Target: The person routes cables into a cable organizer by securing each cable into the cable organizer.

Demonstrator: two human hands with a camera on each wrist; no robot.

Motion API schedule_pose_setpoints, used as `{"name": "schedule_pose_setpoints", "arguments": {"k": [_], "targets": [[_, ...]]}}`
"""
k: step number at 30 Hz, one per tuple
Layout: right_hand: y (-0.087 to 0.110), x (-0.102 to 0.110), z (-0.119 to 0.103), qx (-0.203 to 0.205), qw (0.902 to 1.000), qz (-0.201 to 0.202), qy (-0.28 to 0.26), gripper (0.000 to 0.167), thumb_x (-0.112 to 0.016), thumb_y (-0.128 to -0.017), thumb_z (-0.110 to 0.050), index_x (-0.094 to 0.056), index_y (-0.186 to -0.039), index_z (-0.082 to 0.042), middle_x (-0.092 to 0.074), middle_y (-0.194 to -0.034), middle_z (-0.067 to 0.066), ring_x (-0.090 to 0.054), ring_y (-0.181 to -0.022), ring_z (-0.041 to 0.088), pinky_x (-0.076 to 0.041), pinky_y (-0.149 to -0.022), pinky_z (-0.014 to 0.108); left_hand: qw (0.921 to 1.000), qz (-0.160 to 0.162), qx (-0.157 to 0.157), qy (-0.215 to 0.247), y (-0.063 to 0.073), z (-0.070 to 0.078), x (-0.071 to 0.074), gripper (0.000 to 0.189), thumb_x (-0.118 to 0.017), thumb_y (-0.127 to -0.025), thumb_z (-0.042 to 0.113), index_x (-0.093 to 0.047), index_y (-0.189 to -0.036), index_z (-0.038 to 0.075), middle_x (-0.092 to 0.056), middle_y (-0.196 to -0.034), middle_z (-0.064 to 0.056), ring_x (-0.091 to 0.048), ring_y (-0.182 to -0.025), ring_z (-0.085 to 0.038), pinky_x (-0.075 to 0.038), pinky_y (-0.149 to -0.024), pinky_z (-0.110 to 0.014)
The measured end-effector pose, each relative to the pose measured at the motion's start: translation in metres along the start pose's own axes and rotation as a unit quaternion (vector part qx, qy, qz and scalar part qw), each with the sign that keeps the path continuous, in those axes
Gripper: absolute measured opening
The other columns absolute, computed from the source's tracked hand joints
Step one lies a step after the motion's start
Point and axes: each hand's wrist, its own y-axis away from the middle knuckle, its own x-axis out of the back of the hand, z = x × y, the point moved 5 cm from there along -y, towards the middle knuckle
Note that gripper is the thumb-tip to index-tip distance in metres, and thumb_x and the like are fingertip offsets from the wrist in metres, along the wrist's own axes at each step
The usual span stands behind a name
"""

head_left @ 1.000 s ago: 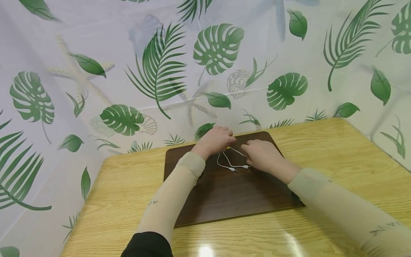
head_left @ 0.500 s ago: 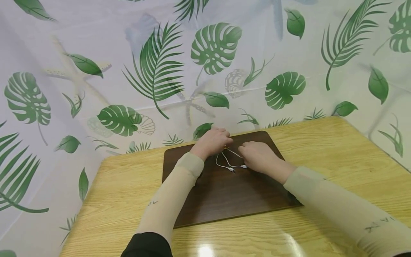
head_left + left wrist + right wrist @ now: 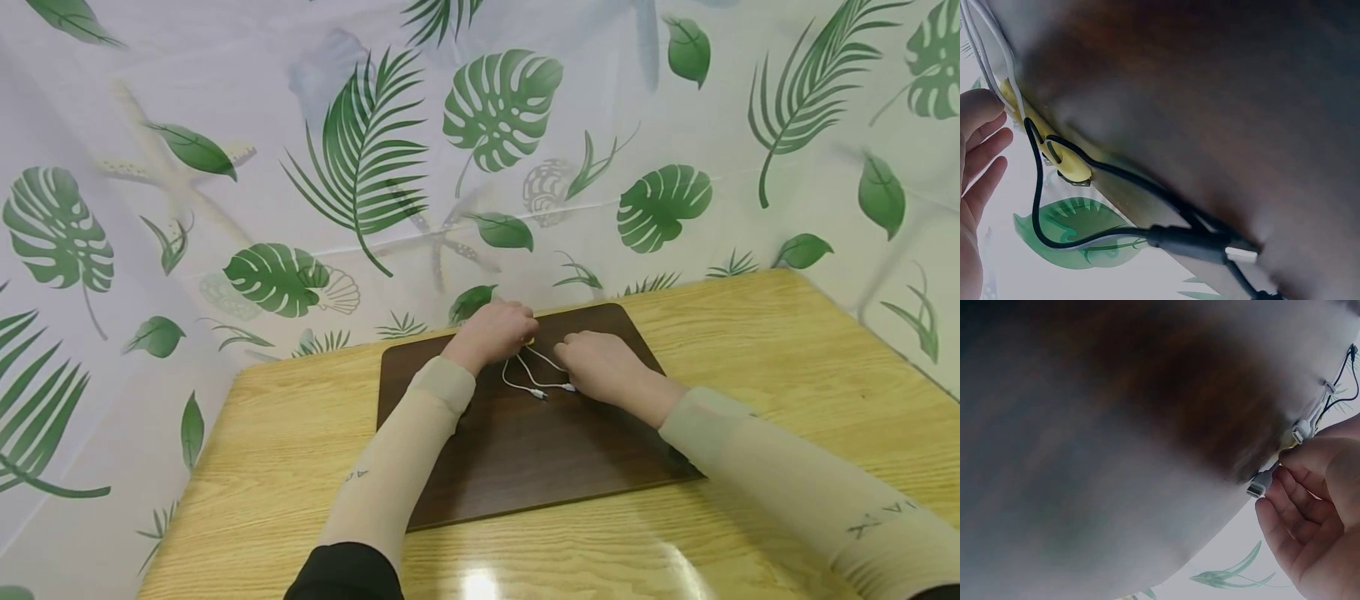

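A dark brown board lies on the table, with both hands over its far half. In the left wrist view, a slotted yellow cable clip sits along the board's edge. Its slots hold white cables and a black cable. My left hand holds the clip's end, thumb against it beside the white cables. My right hand pinches a white USB cable just behind its plug, thumb against curled fingers. Another white plug hangs by the thumb. Two loose white plugs lie on the board.
The board rests on a light wood-grain table against a leaf-print cloth backdrop. A black connector dangles beside the board's edge in the left wrist view. Long sleeves cover both forearms.
My right hand has moved slightly left toward the clip with the white cable. My left hand stays at the clip. The head view has shifted a little.
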Motion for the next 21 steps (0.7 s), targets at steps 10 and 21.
{"name": "schedule_pose_setpoints", "arguments": {"k": [10,21], "targets": [[-0.0012,-0.002,-0.0001,-0.003,0.9999,-0.011,-0.01,0.017,-0.071,-0.082,0.003,-0.06,-0.077,-0.008,-0.065,-0.077,0.01,-0.068,-0.071,0.032,-0.055,-0.06,0.045,0.9986,-0.018,0.045,0.021,0.0009,-0.0028,0.0052,0.011,-0.071,-0.102,0.02,-0.079,-0.097,0.014,-0.077,-0.103,-0.003,-0.074,-0.101,-0.024,-0.059,-0.092,-0.041],[0.0004,-0.0038,-0.0006,-0.003,0.9999,-0.003,-0.012,0.021,-0.073,-0.083,0.004,-0.058,-0.075,-0.009,-0.064,-0.076,0.01,-0.067,-0.069,0.03,-0.054,-0.058,0.044,0.9947,-0.017,0.085,0.056,0.003,-0.0044,0.0071,0.017,-0.076,-0.099,0.026,-0.079,-0.091,0.012,-0.077,-0.097,-0.004,-0.075,-0.094,-0.026,-0.06,-0.088,-0.043]]}}
